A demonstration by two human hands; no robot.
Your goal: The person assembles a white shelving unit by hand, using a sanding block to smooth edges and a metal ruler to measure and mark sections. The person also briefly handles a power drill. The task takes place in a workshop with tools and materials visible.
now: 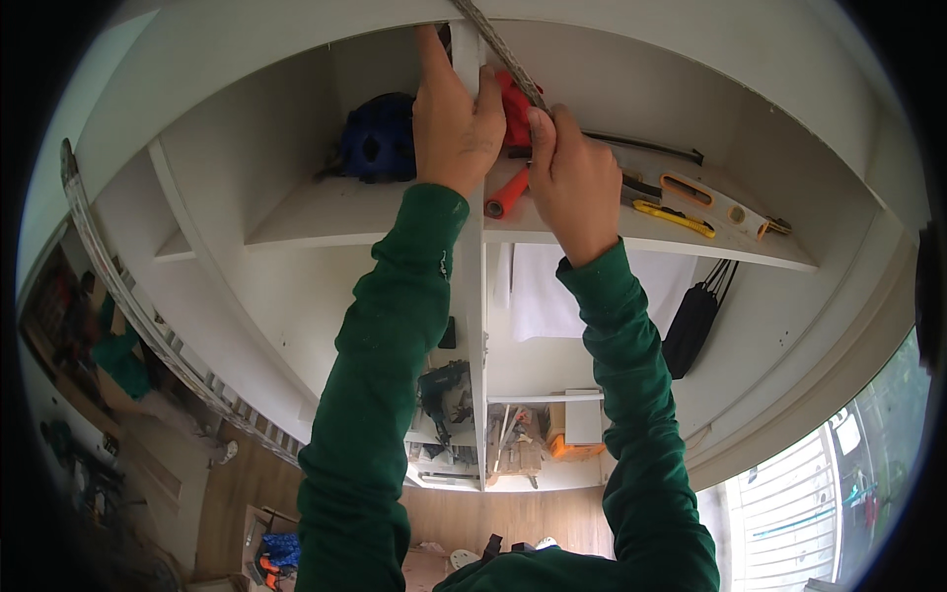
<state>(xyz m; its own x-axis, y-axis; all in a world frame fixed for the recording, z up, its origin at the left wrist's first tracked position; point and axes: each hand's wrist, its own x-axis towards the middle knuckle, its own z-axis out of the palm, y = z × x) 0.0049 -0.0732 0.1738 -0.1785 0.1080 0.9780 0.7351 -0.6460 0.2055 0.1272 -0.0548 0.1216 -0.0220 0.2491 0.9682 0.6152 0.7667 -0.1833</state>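
Observation:
Both my arms, in green sleeves, reach up into a white cabinet. My left hand (456,133) straddles the front edge of the vertical divider (465,54), its thumb on the right side and a finger stretched up the left. My right hand (577,178) is closed, thumb against fingers, on a long thin, worn grey bar (501,51) that slants up to the left across the divider's top. Right behind the hands are a red object (515,111), partly hidden, and a red tubular handle (507,194) on the shelf.
The right shelf (745,242) bears a yellow utility knife (675,218), a spirit level (715,202) and a black rod (651,148). A blue helmet (379,138) sits on the left. Below hangs a black drawstring bag (696,326). Another person (120,350) is at far left, beyond a ladder-like frame (128,296).

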